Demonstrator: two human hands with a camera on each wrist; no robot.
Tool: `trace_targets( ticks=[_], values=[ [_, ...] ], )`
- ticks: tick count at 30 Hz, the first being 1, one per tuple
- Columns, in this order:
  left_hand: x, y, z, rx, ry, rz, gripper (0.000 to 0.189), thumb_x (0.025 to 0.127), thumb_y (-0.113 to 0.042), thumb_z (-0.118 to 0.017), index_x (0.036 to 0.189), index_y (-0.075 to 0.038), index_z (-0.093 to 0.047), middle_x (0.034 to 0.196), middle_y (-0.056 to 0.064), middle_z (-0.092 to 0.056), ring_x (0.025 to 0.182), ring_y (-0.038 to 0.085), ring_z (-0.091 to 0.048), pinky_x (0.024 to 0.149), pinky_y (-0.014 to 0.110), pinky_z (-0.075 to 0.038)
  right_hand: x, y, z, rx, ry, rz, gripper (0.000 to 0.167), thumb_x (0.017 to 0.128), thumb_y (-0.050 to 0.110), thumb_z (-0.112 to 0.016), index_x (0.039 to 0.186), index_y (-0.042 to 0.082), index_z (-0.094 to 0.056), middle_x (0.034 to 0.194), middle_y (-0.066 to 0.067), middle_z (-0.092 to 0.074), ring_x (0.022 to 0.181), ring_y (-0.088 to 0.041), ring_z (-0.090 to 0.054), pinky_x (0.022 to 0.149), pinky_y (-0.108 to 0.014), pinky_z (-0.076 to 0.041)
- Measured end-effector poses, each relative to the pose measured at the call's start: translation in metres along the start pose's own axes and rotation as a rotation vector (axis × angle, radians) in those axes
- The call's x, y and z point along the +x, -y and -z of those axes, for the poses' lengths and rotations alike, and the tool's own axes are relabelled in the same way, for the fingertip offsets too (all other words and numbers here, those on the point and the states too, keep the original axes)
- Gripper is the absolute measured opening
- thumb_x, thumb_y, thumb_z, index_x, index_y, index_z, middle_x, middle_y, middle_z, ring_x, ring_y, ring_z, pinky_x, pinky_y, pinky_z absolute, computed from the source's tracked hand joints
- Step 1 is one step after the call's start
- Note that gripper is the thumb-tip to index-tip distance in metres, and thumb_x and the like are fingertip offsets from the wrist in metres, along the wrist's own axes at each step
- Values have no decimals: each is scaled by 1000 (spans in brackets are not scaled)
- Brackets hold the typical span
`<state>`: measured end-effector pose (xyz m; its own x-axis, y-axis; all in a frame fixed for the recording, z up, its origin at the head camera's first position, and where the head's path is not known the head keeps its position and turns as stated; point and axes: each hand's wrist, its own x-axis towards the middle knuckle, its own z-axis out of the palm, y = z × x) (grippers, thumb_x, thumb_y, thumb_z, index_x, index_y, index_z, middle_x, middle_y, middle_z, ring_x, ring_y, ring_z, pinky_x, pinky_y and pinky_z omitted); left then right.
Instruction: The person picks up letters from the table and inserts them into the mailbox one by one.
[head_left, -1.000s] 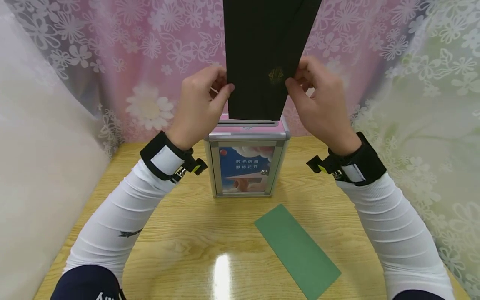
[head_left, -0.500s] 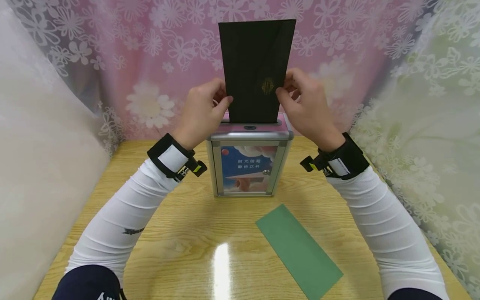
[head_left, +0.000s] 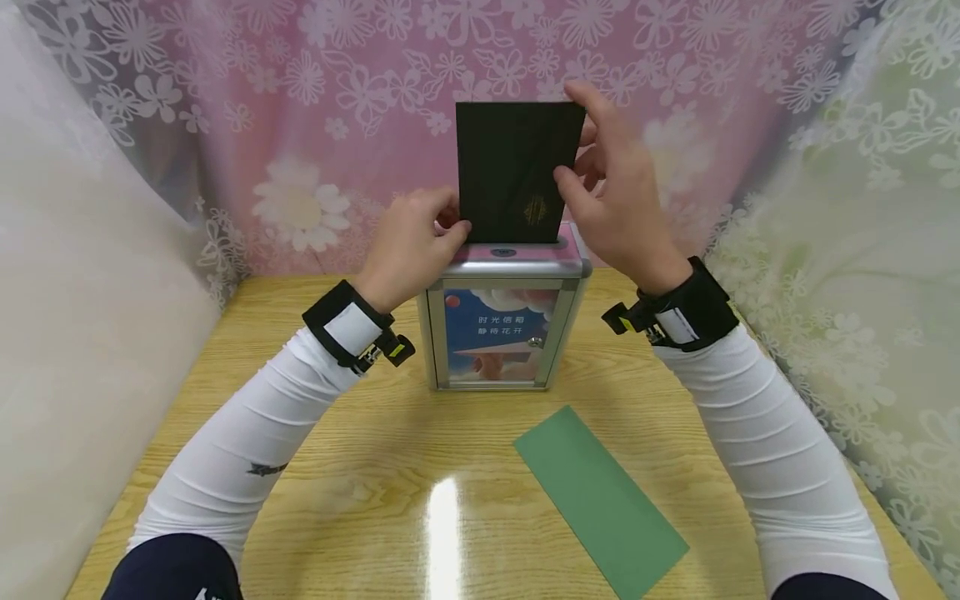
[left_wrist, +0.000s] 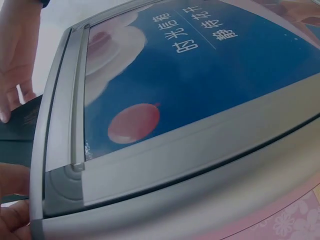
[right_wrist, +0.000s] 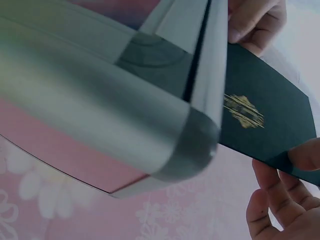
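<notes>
A dark green, nearly black envelope (head_left: pixel 510 158) with a gold emblem stands upright, its lower end down in the slot on top of a metal-framed mailbox (head_left: pixel 517 268). At its lower left edge, just above the slot, my left hand (head_left: pixel 411 242) pinches it between thumb and fingers. My right hand (head_left: pixel 618 187) holds the right edge higher up, thumb in front and the index finger at the top corner. In the right wrist view the thumb lies over the envelope (right_wrist: pixel 272 107) and the other fingers behind it. The part inside the box is hidden.
A lighter green envelope (head_left: pixel 600 500) lies at an angle on the wooden table (head_left: pixel 360 483), in front of the box and to its right. Behind the box hangs a pink flowered curtain (head_left: pixel 375 108). Pale curtains (head_left: pixel 847 275) flank both sides.
The dark envelope has come down from above the box into its slot and now shows less height. Both hands moved down with it; then my right hand shifted up toward the top corner.
</notes>
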<state>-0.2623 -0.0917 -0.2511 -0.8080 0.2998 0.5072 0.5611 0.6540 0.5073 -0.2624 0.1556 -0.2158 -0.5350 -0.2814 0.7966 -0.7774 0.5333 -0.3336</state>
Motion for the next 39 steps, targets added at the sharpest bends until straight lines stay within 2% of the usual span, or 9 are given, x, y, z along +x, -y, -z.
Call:
trace_targets(
  ticks=[3, 7, 11, 14, 17, 24, 30, 34, 39],
  values=[
    [-1, 1, 0, -39, -53, -31, 13, 99, -18, -64, 107, -9, -67, 94, 5, -69, 89, 18, -63, 79, 32, -51, -8, 0, -5, -23, 25, -31, 50, 99, 5, -57, 147, 13, -47, 96, -13, -52, 75, -11, -52, 69, -23, -44],
    [-1, 1, 1, -85, -148, -89, 14, 99, -16, -62, 110, -7, -64, 90, 5, -66, 82, 16, -60, 74, 30, -48, -19, -4, -12, -11, 51, -52, 43, 99, 4, -58, 141, 10, -52, 89, -11, -56, 74, -14, -51, 70, -26, -43],
    [-2, 0, 1, -86, -185, -117, 20, 101, -16, -59, 117, -4, -63, 87, 7, -65, 79, 18, -59, 73, 31, -47, -29, -10, -21, -35, 72, -64, 36, 100, 5, -56, 136, 8, -56, 87, -10, -60, 73, -15, -49, 70, -27, -40],
    [-4, 2, 0, -55, -179, -110, 21, 100, -16, -60, 117, -5, -65, 87, 8, -67, 79, 20, -61, 73, 32, -48, -35, -13, -25, -52, 94, -80, 29, 101, 8, -56, 131, 7, -59, 92, -10, -63, 76, -16, -49, 68, -29, -35],
    [-7, 4, -2, -3, -148, -84, 16, 99, -18, -62, 111, -9, -69, 89, 6, -69, 83, 21, -64, 73, 33, -48, -40, -14, -28, -66, 111, -103, 25, 102, 9, -56, 126, 5, -63, 98, -10, -63, 81, -18, -49, 67, -30, -33],
    [-12, 8, -6, 90, -71, -47, 21, 99, -21, -61, 107, -8, -76, 97, 6, -73, 89, 22, -58, 79, 37, -47, -49, -15, -30, -109, 144, -146, 24, 101, 12, -57, 123, 6, -66, 97, -10, -62, 85, -22, -48, 66, -31, -36],
    [-13, 7, -6, 102, -71, -45, 23, 97, -21, -60, 107, -9, -77, 100, 5, -74, 91, 19, -56, 79, 35, -46, -51, -16, -31, -106, 134, -135, 22, 101, 11, -57, 120, 5, -67, 97, -10, -66, 85, -21, -48, 65, -30, -35],
    [-14, 6, -6, 105, -71, -47, 23, 97, -21, -59, 108, -10, -76, 99, 4, -73, 91, 18, -55, 86, 36, -45, -52, -17, -30, -80, 126, -135, 22, 101, 10, -57, 119, 3, -68, 99, -11, -67, 89, -22, -51, 68, -30, -35],
    [-18, 6, -7, 89, -104, -87, 22, 97, -18, -59, 107, -9, -75, 98, 5, -72, 90, 19, -54, 84, 35, -45, -58, -18, -23, -58, 118, -154, 23, 102, 9, -57, 121, 2, -67, 105, -12, -65, 94, -22, -53, 75, -33, -36]
  ],
)
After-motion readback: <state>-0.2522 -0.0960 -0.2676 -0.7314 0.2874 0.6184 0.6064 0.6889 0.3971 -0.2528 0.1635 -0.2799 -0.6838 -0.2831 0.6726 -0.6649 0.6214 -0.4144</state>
